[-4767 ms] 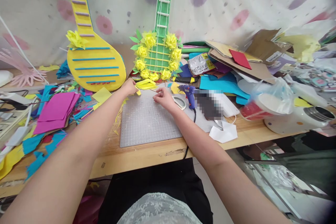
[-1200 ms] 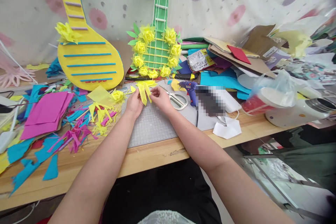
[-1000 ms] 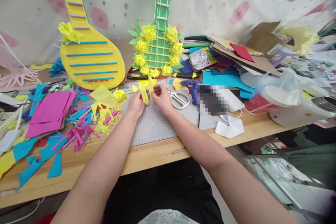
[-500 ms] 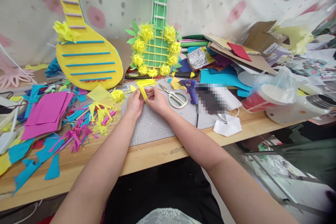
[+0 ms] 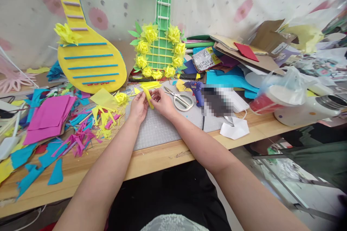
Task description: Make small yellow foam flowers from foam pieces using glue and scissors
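Observation:
A strip of yellow crepe paper point(image 5: 149, 98) is pinched between my two hands above a grey cutting mat point(image 5: 157, 135). My left hand point(image 5: 138, 107) grips it from the left, and the fingers of my right hand point(image 5: 163, 104) close on it from the other side. Just beyond my fingertips lie more yellow paper strips point(image 5: 149, 85). Scissors point(image 5: 182, 101) with pale handles rest to the right of my right hand, beside a blue glue gun point(image 5: 197, 92). A yellow paper flower point(image 5: 121, 98) sits left of my left hand.
Behind stand a yellow cardboard instrument point(image 5: 92, 63) and a green one point(image 5: 162, 52) ringed with yellow flowers. Magenta sheets point(image 5: 48, 117) and coloured scraps cover the left. On the right are a white mask point(image 5: 234, 128), a bagged cup point(image 5: 271, 99) and a white flask point(image 5: 300, 112).
The camera view has shifted very slightly. Both hands keep their hold on the yellow strip in nearly the same place.

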`<act>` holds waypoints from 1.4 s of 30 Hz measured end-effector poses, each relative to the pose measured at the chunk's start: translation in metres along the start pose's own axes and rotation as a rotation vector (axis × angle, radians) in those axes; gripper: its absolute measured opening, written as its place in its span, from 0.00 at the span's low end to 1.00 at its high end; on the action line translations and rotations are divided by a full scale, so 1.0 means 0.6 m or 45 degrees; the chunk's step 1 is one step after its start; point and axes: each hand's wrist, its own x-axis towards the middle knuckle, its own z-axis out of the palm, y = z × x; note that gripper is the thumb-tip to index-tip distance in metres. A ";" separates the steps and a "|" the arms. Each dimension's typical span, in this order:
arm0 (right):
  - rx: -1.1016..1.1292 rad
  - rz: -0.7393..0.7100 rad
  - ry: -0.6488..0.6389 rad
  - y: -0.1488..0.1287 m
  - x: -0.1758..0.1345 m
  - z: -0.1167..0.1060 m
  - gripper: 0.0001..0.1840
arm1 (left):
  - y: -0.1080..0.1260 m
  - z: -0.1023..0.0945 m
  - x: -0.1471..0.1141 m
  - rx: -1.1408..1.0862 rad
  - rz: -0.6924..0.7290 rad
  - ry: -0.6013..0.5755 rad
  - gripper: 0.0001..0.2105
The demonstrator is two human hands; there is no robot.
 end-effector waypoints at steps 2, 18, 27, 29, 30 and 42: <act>-0.017 -0.003 -0.003 -0.003 -0.002 0.000 0.09 | 0.002 0.001 -0.002 -0.012 0.003 -0.018 0.02; -0.042 -0.004 0.040 0.004 0.001 0.005 0.14 | 0.003 0.002 -0.006 0.025 -0.020 -0.090 0.04; 0.079 -0.085 0.020 -0.009 -0.002 -0.009 0.12 | 0.001 -0.002 0.003 0.034 0.062 0.027 0.05; 0.110 -0.067 -0.017 -0.006 0.000 -0.006 0.11 | 0.001 0.001 0.002 0.025 0.074 0.041 0.04; 0.134 -0.047 -0.025 -0.003 0.001 -0.003 0.10 | 0.001 0.002 0.001 0.024 0.073 0.043 0.03; 0.525 0.155 -0.121 0.021 0.016 0.007 0.10 | 0.002 0.006 -0.005 0.152 -0.030 -0.070 0.04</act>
